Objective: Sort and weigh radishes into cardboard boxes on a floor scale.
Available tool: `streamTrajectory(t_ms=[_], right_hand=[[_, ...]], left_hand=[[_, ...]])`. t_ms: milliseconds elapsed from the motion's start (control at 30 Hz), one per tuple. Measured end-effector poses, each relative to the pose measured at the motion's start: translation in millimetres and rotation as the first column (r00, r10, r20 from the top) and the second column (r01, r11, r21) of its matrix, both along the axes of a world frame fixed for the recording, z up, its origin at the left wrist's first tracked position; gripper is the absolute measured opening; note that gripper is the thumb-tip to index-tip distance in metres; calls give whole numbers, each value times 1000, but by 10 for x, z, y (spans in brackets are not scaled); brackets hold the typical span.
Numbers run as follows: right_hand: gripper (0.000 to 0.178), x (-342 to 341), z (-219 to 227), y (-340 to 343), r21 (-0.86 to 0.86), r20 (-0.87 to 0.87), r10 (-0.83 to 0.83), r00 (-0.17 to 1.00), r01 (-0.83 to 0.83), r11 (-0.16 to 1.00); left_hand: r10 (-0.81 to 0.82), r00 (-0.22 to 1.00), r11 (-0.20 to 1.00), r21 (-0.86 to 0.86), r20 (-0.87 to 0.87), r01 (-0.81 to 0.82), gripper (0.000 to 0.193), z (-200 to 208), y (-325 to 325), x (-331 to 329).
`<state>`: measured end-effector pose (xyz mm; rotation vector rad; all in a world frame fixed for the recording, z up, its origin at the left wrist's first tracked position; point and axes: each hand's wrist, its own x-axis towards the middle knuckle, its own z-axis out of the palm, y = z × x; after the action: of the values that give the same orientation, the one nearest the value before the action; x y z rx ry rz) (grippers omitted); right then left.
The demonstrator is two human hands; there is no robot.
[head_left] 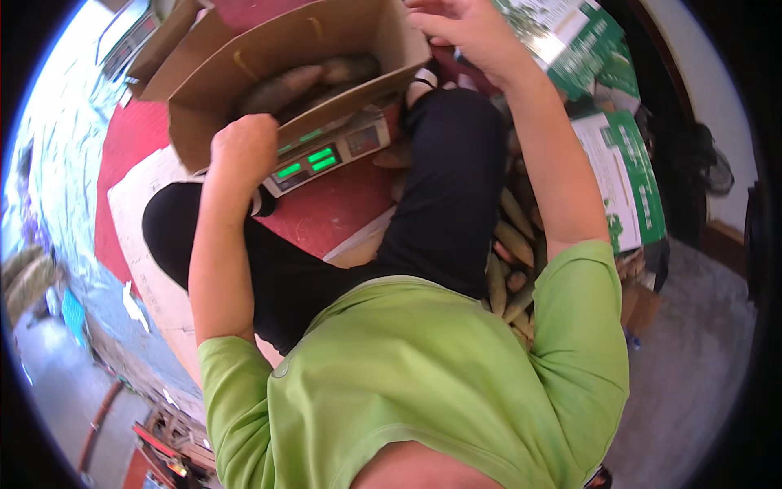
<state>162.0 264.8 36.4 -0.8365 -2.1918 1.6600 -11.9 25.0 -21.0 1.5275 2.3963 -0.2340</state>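
Over scale (368, 140), L hand (246, 148) grips box (281, 45) w/ tubers (285, 88); R hand (468, 31): can't tell.

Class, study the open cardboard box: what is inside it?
Inside the cardboard box lie a few long, brownish root vegetables, bunched together. They cover much of what lies beneath, so anything underneath them cannot be seen.
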Motion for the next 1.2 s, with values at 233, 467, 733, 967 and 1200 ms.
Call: streamTrajectory(t_ms=[233,467,733,967,1200], right_hand=[[32,1814,-980,305,-6,204,-394,896,404,915],[29,3452,-2621,-544,101,623,-489,610,558,824],[24,3907,-3214,-1786,-209,872,-331,362,884,418],[40,3580,-3381,-1765,-339,818,-436,375,927,161],[43,3198,-3300,-1551,-436,720,-534,443,888,149]], left_hand=[[23,999,1000,-17,46,-22,17,119,26,103],[86,988,994,-75,126,-77,21,234,105,210],[113,984,991,-82,141,-102,21,225,123,208],[59,992,997,-63,110,-52,22,123,65,109],[59,996,998,-11,70,-59,15,140,30,170]])
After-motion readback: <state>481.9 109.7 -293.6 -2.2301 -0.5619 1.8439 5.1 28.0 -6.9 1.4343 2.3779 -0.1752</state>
